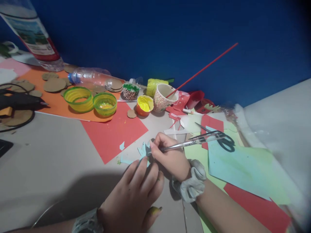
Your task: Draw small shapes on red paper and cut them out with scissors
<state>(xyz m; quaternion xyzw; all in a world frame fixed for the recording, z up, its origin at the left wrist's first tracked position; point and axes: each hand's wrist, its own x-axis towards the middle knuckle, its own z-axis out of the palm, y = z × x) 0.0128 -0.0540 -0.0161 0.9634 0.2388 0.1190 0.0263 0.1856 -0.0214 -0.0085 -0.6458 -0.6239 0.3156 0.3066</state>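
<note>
In the head view my right hand [173,158] pinches a silver pen [179,145], its tip lowered to a small light-blue paper cutout [143,149] with pointed, petal-like ends. Dark lines show on the cutout. My left hand [137,191] lies over the cutout's near side, fingers stretched out and fingertips touching it, hiding part of it. Beside it are a light-blue paper scrap [122,146] and a sheet of red paper [114,132]. Black-handled scissors [225,142] rest on coloured paper to the right of my right hand.
Two yellow-green plastic rings [79,100], small painted cups [145,106] and a patterned cup [163,98] with a red stick [204,70] stand along the blue wall. A glue gun [21,99] is at left. A clear bottle [89,76] lies on orange paper [55,106].
</note>
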